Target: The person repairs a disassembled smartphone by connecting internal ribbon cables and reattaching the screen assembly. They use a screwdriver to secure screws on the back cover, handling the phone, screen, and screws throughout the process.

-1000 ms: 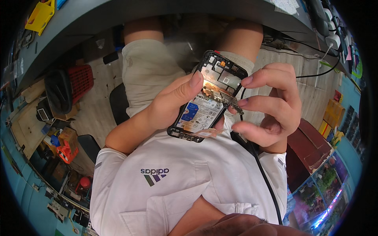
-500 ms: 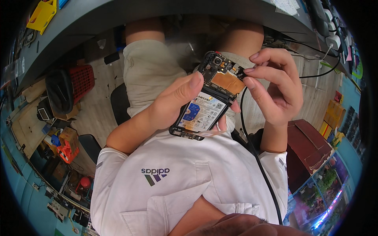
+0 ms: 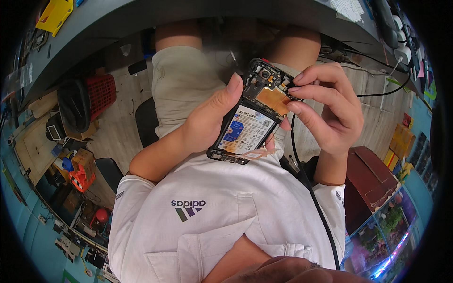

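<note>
A smartphone (image 3: 250,113) with its back off lies tilted in my left hand (image 3: 207,118). Its bare circuit board, camera and copper-coloured sheet show at the far end, above a white-labelled battery (image 3: 244,128). My left hand is closed round it from beneath, fingertips at its right edge and the thumb raised along its left side. A thin pinkish flex strip (image 3: 258,153) sticks out at the phone's near end. At the board's right edge, my right hand (image 3: 330,106) pinches with thumb and fingers; whatever is between the fingertips is too small to make out.
A grey desk (image 3: 141,23) curves across the far side, with a yellow holder (image 3: 54,16) and a power strip (image 3: 402,37) on it. A black cable (image 3: 306,181) hangs beside my right forearm. A red basket (image 3: 101,89) stands left, a dark red box (image 3: 370,177) right.
My left thumb has lifted from the phone's edge and points up more. The phone has shifted slightly right, and the flex strip shows more clearly. My right fingertips stay at the board's edge.
</note>
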Demonstrator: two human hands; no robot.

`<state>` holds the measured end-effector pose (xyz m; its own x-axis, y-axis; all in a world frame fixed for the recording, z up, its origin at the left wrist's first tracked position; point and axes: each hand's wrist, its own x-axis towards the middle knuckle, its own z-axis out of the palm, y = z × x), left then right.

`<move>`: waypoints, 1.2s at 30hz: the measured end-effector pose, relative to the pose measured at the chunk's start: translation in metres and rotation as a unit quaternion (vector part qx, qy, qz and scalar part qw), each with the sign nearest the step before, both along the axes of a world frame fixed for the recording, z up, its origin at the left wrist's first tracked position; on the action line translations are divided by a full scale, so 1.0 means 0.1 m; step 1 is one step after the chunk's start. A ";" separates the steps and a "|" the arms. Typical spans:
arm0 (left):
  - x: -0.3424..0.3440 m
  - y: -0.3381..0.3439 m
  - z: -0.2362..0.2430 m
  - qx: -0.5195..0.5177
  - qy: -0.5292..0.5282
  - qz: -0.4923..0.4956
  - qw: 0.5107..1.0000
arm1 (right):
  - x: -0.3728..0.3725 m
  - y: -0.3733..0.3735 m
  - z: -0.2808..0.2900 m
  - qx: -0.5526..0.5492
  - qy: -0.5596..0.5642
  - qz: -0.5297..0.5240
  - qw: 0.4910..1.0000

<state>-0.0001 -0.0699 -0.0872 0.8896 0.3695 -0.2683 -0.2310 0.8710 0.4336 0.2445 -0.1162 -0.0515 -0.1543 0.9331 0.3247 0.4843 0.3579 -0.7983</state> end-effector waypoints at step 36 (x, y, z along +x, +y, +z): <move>0.00 -0.03 -0.05 -0.035 -0.027 -0.016 0.999 | -0.01 -0.01 0.02 -0.050 0.024 -0.027 0.998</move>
<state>0.0000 -0.0728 -0.0918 0.9142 0.3235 -0.2440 -0.2247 0.9059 0.3589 0.2432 -0.1174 -0.0495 -0.0896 0.9678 0.2354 0.4607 0.2498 -0.8516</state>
